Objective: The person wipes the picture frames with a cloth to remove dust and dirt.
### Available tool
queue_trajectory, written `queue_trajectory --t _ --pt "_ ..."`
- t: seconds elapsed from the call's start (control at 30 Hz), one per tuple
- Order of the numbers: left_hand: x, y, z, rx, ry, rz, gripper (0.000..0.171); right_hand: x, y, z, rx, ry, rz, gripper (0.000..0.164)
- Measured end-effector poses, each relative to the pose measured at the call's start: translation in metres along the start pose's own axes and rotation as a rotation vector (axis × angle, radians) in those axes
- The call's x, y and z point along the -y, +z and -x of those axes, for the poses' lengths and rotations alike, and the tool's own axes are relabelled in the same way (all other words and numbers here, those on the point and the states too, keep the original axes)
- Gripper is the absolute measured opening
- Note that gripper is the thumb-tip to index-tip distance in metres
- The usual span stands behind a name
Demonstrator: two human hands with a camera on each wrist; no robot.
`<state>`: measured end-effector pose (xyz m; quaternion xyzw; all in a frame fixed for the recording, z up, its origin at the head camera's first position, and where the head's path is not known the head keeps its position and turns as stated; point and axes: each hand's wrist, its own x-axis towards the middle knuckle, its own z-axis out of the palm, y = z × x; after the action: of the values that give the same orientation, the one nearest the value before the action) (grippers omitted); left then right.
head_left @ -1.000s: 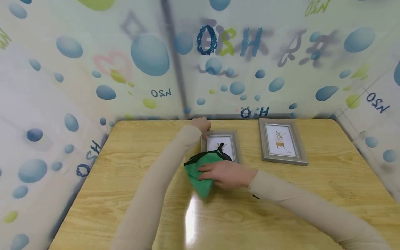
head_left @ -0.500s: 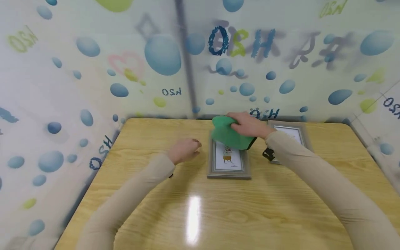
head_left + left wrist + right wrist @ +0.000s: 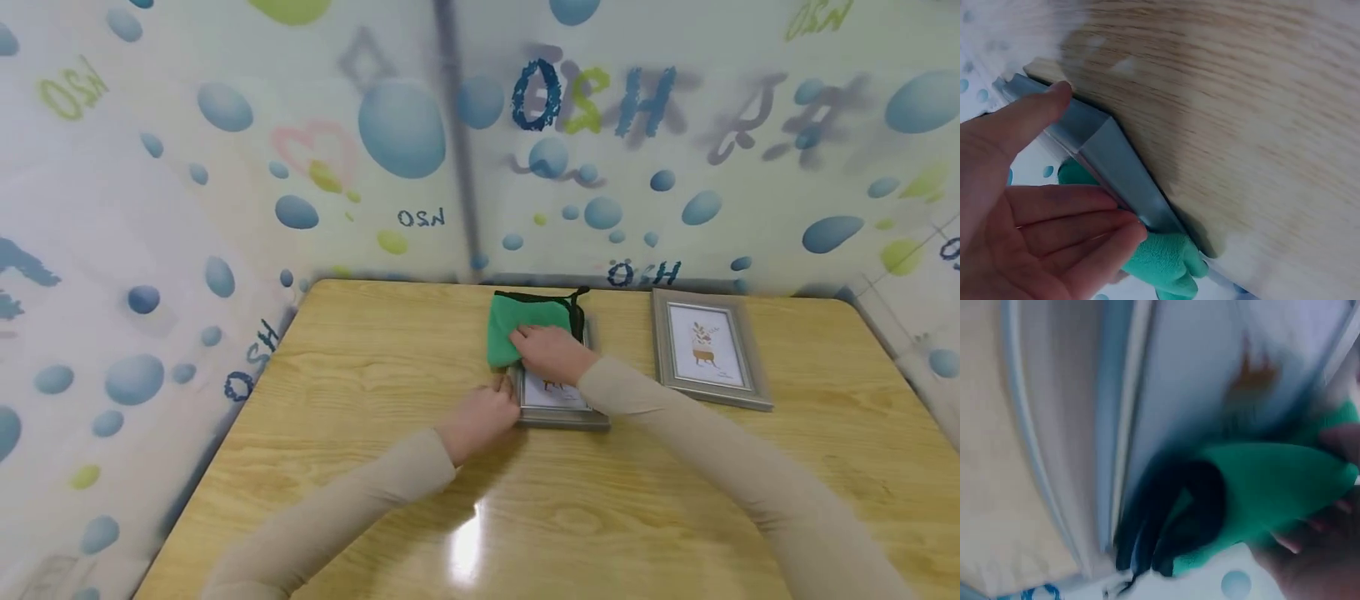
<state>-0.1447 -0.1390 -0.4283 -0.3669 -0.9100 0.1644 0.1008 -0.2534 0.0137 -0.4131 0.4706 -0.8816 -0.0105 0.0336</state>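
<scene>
For what looks like wiping, press lightly and evenly with the green cloth (image 3: 519, 323), gripped in the right hand (image 3: 557, 354) under bent fingers and draped over the picture frame (image 3: 557, 398) from its 9 to its 1 o'clock, near the far side of the wooden table (image 3: 600, 517), toward 4 o'clock from the head view's centre. Brace against sliding with the left hand (image 3: 480, 417), holding the frame around its 7 o'clock corner with thumb parted from gently bent fingers. Best to follow the grooves of the border, likely to trap dust, and to fold the cloth's black edging and loop, at its 1 o'clock, away from the corners. Note limp, fuzzy fabric against rigid, stepped grey moulding, a flat rectangular face, a second frame (image 3: 711, 350) of similar build at 3 o'clock, and streaked, glossy wood grain.
</scene>
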Motion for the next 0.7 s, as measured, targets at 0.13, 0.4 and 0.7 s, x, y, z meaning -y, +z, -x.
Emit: queue_trajectory --t 0.13,0.4,0.7 --pt "-0.003 0.004 -0.006 -0.051 0.016 -0.029 0.015 0.008 0.01 0.012 -0.005 0.003 -0.058 0.015" --pt "0.001 0.007 -0.006 -0.07 0.033 -0.017 0.005 0.007 0.009 0.021 0.025 -0.052 -0.071 0.024" --pt "0.003 0.001 -0.008 0.033 0.084 0.088 0.013 -0.007 0.013 -0.009 0.063 0.096 -0.036 0.03"
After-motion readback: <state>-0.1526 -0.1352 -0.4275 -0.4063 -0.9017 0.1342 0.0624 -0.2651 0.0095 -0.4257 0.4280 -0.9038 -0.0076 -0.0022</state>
